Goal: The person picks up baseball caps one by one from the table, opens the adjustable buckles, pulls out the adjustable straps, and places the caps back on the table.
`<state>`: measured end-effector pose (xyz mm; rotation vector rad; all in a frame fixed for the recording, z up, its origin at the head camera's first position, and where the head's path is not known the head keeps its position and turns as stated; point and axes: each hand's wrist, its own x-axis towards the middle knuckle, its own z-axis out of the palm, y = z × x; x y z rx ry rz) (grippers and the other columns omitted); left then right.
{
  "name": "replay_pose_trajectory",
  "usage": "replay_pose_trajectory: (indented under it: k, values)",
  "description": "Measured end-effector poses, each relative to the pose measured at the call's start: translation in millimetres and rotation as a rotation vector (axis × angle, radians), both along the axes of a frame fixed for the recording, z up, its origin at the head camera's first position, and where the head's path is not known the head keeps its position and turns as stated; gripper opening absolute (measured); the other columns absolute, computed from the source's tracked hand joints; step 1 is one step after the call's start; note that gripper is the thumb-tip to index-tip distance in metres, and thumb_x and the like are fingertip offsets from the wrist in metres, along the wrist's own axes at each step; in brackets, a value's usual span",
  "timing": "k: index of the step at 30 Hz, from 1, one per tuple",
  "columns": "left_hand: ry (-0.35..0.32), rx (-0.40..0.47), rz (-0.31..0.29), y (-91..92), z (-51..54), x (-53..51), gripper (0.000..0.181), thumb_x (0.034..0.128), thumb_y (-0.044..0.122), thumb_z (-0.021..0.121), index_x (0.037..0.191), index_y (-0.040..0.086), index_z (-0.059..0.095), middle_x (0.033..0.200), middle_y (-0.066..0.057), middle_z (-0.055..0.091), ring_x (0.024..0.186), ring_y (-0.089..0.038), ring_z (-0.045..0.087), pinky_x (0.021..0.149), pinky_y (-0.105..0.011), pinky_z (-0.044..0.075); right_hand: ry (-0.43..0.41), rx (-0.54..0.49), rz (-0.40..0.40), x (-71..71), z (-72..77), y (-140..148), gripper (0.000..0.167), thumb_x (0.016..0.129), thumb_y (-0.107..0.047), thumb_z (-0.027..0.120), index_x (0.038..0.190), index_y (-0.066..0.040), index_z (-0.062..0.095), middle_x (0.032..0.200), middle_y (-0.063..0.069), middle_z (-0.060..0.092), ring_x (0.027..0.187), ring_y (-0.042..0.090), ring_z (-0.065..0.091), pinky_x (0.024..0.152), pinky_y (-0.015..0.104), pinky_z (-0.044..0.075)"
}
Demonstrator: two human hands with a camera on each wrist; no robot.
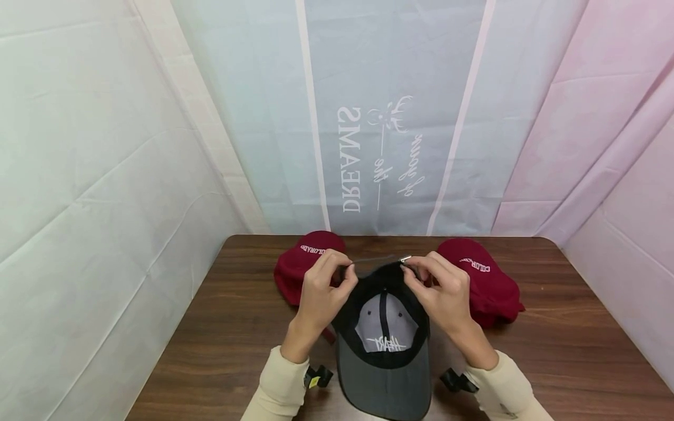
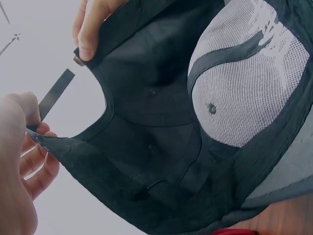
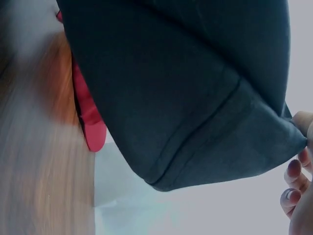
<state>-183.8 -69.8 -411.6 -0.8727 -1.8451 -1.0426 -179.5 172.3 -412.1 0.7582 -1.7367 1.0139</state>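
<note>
A dark grey baseball cap (image 1: 384,383) is held up by its back, brim toward me and its lighter mesh-lined inside showing. My left hand (image 1: 322,295) pinches one side of the back opening, at the root of the loose strap (image 2: 56,95). The free end of that strap points across the gap toward a small metal buckle (image 1: 405,259), apart from it in the left wrist view. At the buckle side, my right hand (image 1: 444,289) pinches the cap's edge between thumb and fingers. In the right wrist view, the cap's outer fabric (image 3: 195,112) hides most of the hand.
One dark red cap (image 1: 288,272) with white lettering lies behind my left hand. Another dark red cap (image 1: 487,292) sits beyond my right hand. Both are on the brown wooden table (image 1: 221,327). Pale printed cloth (image 1: 389,70) hangs behind the table and along its sides.
</note>
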Motion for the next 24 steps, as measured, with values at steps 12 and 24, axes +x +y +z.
replay_pose_trajectory:
  k: [12,24]
  values:
    - [-0.006,0.028,-0.017,-5.5,-2.3,-1.6,0.015,0.089,-0.004,0.071,0.099,0.006,0.065,0.09,-0.007,0.066,0.069,-0.016,0.059,0.061,-0.024,0.056,-0.102,0.001,-0.004,1.0,-2.0,0.6,0.025,0.076,0.008,0.084,0.096,-0.007,0.079,0.073,0.0,0.057,0.059,0.01,0.047,0.051,0.019,0.04]
    - [-0.048,-0.024,-0.022,-2.0,-8.2,0.4,0.01,0.0919,0.0,0.066,0.099,0.007,0.067,0.084,-0.004,0.067,0.067,-0.013,0.056,0.059,-0.022,0.052,-0.102,-0.027,0.009,-1.1,-2.8,-2.1,0.027,0.075,0.012,0.084,0.096,-0.004,0.079,0.074,0.002,0.058,0.061,0.01,0.047,0.052,0.019,0.039]
